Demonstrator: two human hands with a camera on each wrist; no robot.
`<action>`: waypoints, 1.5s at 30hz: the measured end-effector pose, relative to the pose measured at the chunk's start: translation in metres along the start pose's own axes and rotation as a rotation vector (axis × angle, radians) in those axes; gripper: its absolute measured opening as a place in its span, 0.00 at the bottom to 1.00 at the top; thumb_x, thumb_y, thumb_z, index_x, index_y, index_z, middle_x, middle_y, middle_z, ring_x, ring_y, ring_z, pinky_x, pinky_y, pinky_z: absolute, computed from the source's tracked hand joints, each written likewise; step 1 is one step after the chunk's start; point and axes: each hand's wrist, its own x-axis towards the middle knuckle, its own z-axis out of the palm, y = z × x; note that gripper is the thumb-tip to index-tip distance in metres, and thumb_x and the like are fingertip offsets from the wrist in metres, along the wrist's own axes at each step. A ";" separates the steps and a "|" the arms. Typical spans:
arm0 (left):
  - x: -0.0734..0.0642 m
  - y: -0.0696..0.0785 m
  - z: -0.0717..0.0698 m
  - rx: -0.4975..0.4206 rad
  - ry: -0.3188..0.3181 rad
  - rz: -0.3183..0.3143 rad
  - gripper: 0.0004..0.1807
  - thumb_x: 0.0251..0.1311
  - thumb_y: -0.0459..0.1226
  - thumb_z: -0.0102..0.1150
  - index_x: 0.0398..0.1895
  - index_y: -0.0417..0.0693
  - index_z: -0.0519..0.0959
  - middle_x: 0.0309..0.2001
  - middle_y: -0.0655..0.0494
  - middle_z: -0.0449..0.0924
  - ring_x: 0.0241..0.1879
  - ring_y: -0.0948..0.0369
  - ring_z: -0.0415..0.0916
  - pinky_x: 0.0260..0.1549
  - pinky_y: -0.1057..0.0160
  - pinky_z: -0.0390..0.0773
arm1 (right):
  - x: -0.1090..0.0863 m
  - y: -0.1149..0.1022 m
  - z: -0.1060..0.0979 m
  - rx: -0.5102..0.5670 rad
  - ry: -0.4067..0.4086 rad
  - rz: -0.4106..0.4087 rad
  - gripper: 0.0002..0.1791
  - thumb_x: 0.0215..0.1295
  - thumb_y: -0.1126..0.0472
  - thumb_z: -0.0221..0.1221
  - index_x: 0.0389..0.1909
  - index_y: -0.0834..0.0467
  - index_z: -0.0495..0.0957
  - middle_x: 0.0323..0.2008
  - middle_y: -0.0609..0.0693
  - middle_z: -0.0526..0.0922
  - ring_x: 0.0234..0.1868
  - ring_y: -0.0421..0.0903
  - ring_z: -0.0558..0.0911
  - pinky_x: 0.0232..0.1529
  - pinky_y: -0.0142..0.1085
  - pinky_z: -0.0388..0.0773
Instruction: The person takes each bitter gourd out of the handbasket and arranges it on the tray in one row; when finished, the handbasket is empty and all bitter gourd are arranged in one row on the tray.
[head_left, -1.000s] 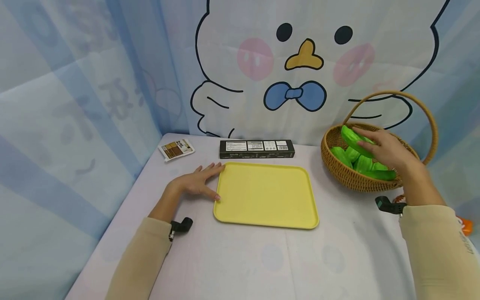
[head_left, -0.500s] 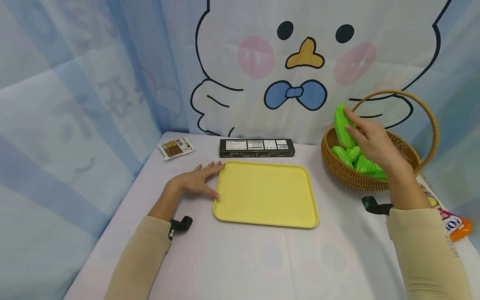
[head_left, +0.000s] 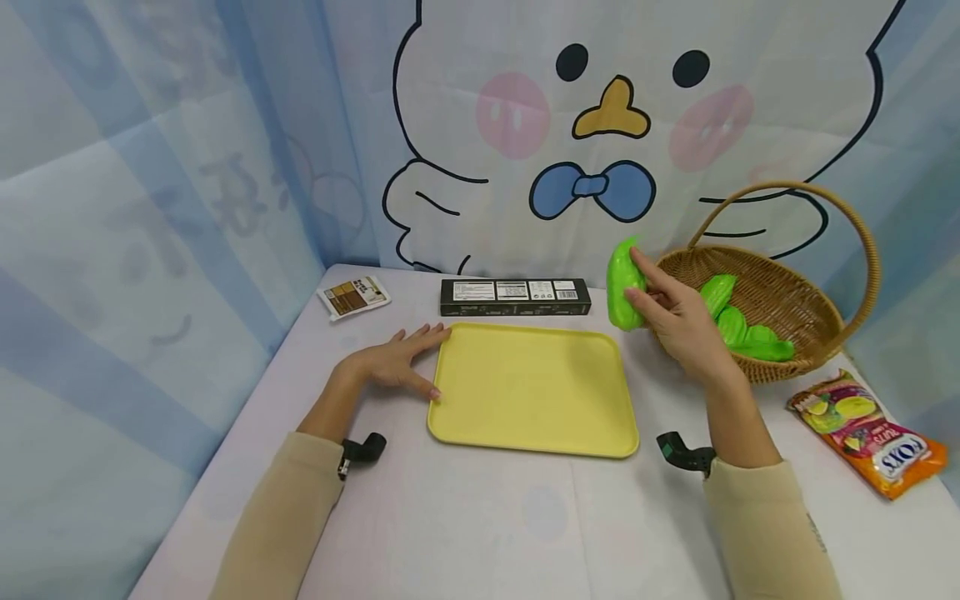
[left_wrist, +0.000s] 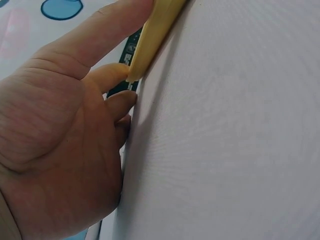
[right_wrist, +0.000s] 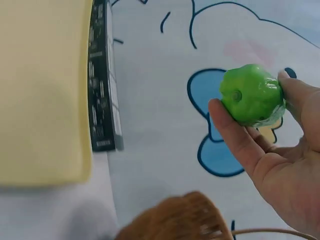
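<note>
My right hand (head_left: 682,325) pinches a long, bright green, ridged vegetable (head_left: 622,287) between thumb and fingers. It is held up near the back right corner of a yellow tray (head_left: 532,387). In the right wrist view, the rounded end of the green vegetable (right_wrist: 252,95) faces the camera, glossy and bumpy. To the right is a wicker basket (head_left: 810,292) with several more green vegetables (head_left: 750,337) inside. With fingers spread, my left hand (head_left: 390,362) rests at the tray's left edge, thumb on the rim. The left wrist view shows that thumb against the tray rim (left_wrist: 155,42).
Behind the tray lies a long black box (head_left: 515,297). A small brown and white packet (head_left: 354,297) is at the back left, and an orange snack bag (head_left: 870,433) lies in front of the basket. The basket's tall handle (head_left: 862,250) arches above it.
My right hand has lifted the green vegetable out of the basket and carried it left, turning it upright. The snack bag has come into full view. My left hand has stayed put.
</note>
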 end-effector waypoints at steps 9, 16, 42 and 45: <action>-0.003 0.003 0.000 -0.025 -0.005 -0.094 0.70 0.43 0.64 0.79 0.85 0.73 0.43 0.86 0.52 0.31 0.83 0.38 0.23 0.78 0.29 0.28 | -0.004 -0.001 0.029 0.147 -0.101 -0.028 0.37 0.80 0.59 0.56 0.83 0.41 0.54 0.68 0.64 0.70 0.45 0.38 0.80 0.43 0.25 0.85; -0.006 0.002 -0.001 -0.031 -0.003 -0.115 0.70 0.41 0.61 0.82 0.85 0.77 0.44 0.86 0.50 0.29 0.82 0.33 0.23 0.74 0.23 0.30 | -0.003 0.005 0.052 0.086 -0.200 0.005 0.36 0.81 0.55 0.54 0.83 0.38 0.52 0.78 0.58 0.62 0.50 0.49 0.76 0.43 0.29 0.82; -0.006 0.000 0.000 -0.045 0.000 -0.115 0.73 0.37 0.64 0.82 0.85 0.77 0.43 0.86 0.50 0.28 0.81 0.32 0.22 0.73 0.21 0.30 | 0.013 -0.010 0.139 0.109 -0.383 0.034 0.45 0.67 0.55 0.71 0.81 0.42 0.61 0.68 0.54 0.73 0.53 0.54 0.84 0.43 0.40 0.85; -0.005 0.000 0.000 -0.040 0.002 -0.117 0.73 0.37 0.64 0.82 0.85 0.77 0.43 0.86 0.50 0.28 0.81 0.32 0.22 0.73 0.21 0.30 | 0.014 -0.013 0.146 0.096 -0.420 0.055 0.48 0.64 0.55 0.73 0.82 0.43 0.59 0.69 0.53 0.73 0.53 0.53 0.84 0.43 0.38 0.84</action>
